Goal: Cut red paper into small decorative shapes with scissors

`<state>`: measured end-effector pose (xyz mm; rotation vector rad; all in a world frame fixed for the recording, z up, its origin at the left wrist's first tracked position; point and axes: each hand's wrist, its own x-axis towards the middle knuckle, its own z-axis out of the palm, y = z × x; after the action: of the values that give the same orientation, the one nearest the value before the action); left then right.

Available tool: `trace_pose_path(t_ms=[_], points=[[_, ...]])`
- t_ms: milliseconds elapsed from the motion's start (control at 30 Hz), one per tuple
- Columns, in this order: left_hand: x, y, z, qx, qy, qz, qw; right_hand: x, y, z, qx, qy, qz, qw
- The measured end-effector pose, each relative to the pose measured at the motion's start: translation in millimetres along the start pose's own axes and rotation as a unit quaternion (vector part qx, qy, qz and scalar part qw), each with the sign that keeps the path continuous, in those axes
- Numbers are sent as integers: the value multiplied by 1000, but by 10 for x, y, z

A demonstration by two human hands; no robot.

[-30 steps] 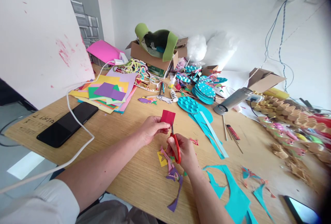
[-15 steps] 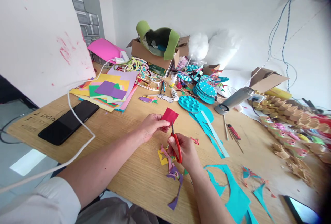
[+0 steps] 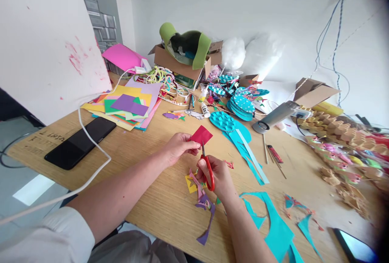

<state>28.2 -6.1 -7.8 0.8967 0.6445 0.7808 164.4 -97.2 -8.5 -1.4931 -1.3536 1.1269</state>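
Note:
Between its thumb and fingers my left hand (image 3: 181, 148) pinches a small piece of red paper (image 3: 202, 134) above the table. My right hand (image 3: 219, 174) grips red-handled scissors (image 3: 209, 173), their blades pointing up at the lower edge of the red paper. Whether the blades have cut into it I cannot tell. Below the hands lie purple paper scraps (image 3: 208, 210) and a yellow paper piece (image 3: 191, 184). Turquoise paper offcuts (image 3: 278, 226) are spread beside my right forearm.
A stack of coloured paper (image 3: 129, 105) and a black phone (image 3: 80, 141) lie left, with a white cable (image 3: 100, 147) crossing. Toward the back are a glue bottle (image 3: 205, 110), turquoise paper ovals (image 3: 223, 122) and a cardboard box (image 3: 179, 65). A metal flask (image 3: 276, 117) lies at right.
The red paper has turned slightly in my left hand, so more of it shows to the right. Both hands stay in nearly the same place.

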Motion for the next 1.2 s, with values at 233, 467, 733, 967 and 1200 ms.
trace_pose_path(t_ms=[233, 467, 733, 967, 1200], points=[[-11, 12, 8, 1, -1, 1, 1000, 1, -2, -6, -1, 4, 4, 1000], [-10, 14, 3, -7, 10, 4, 1000, 2, -2, 1, 13, -10, -1, 1000], [3, 19, -14, 4, 9, 7, 1000, -10, -27, 7, 16, -16, 15, 1000], [0, 41, -24, 12, 5, 0, 1000, -3, -53, -8, 9, -21, 26, 999], [8, 13, -25, 3, -23, -20, 1000, 1, -55, -8, 23, -8, 27, 999]])
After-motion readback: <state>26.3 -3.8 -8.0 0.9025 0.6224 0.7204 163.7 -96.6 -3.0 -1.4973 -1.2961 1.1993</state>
